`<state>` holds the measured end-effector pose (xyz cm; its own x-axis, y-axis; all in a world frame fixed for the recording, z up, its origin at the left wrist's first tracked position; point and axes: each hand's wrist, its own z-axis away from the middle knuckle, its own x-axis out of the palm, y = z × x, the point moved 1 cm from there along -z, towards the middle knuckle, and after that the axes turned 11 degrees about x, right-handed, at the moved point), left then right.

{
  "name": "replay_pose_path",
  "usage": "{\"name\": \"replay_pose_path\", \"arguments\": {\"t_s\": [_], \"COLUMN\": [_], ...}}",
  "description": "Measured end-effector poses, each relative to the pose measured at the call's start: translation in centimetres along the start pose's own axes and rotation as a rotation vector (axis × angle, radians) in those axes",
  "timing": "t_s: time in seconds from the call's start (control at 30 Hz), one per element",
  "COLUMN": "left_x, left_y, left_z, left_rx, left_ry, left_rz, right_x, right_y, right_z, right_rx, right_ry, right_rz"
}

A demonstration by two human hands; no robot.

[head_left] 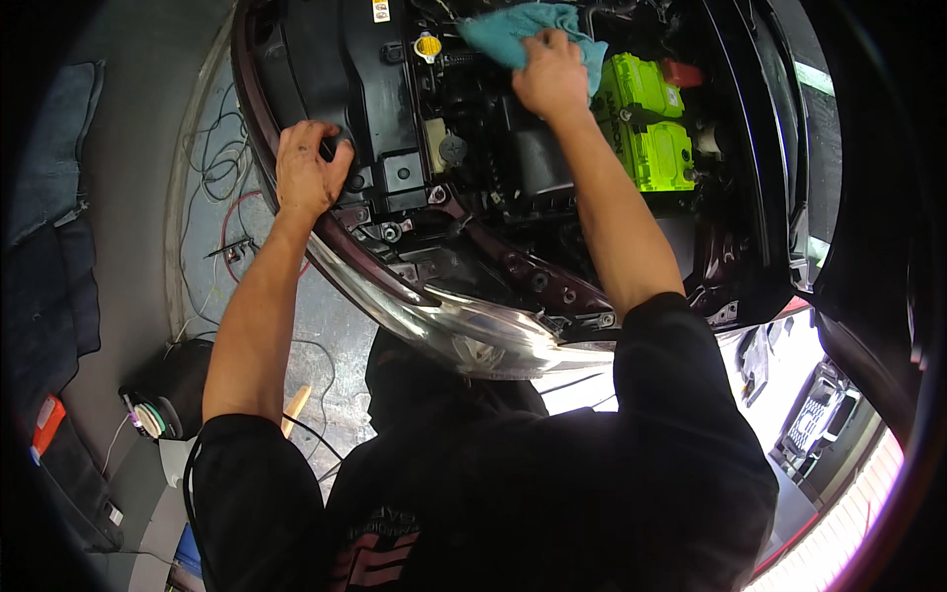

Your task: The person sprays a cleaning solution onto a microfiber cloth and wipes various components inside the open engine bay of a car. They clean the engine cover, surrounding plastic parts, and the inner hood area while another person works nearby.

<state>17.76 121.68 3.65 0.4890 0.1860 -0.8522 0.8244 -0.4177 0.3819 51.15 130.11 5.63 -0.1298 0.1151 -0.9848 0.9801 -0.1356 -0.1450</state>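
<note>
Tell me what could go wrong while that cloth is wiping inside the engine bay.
1. The right hand presses the teal cloth close beside the green battery and its red terminal cap; it might snag the cap.
2. The left hand braces on the black cover; a slip could unbalance the person.

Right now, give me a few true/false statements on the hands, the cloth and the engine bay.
1. The right hand presses a teal cloth in the engine bay. True.
2. The left hand holds a wrench. False: it holds no tool and rests on the black panel at the front of the bay.
3. The battery is bright green. True.
4. The yellow cap lies right of the battery. False: it lies left of it, and left of the cloth.
5. Both hands grip the cloth. False: only the right hand is on it.
</note>
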Motion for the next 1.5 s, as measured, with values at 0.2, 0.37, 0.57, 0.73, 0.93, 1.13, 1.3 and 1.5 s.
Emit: {"name": "replay_pose_path", "arguments": {"t_s": [0.2,0.37,0.57,0.73,0.93,1.13,1.3,1.5], "left_x": [-0.5,-0.5,-0.5,-0.5,-1.0,-0.3,-0.3,-0.7], "left_y": [-0.3,-0.5,-0.5,-0.4,-0.4,0.3,-0.1,0.2], "left_z": [0.3,0.3,0.1,0.1,0.6,-0.4,-0.3,-0.2], "left_rx": [-0.032,-0.058,-0.012,-0.002,-0.039,0.003,-0.021,-0.008], "left_ry": [0.005,-0.012,-0.037,-0.038,-0.071,-0.064,-0.062,-0.038], "left_rz": [0.038,0.013,0.019,0.028,-0.028,-0.012,-0.022,-0.022], "right_x": [-0.2,0.4,-0.8,-7.2,-15.1,-0.4,-1.2,-7.0], "right_y": [3.1,-1.6,2.0,8.0,7.9,7.0,8.6,12.5], "right_z": [-2.5,-2.9,-3.4,1.9,-0.8,-9.5,-3.2,-0.5], "right_rx": [0.116,0.419,0.361,0.809,0.445,-0.441,-0.257,0.776], "right_ry": [-0.108,0.033,0.139,0.151,0.216,0.772,0.21,0.11], "right_rz": [-0.19,-0.313,-0.403,-1.451,-0.799,0.261,-0.427,-1.572]}}
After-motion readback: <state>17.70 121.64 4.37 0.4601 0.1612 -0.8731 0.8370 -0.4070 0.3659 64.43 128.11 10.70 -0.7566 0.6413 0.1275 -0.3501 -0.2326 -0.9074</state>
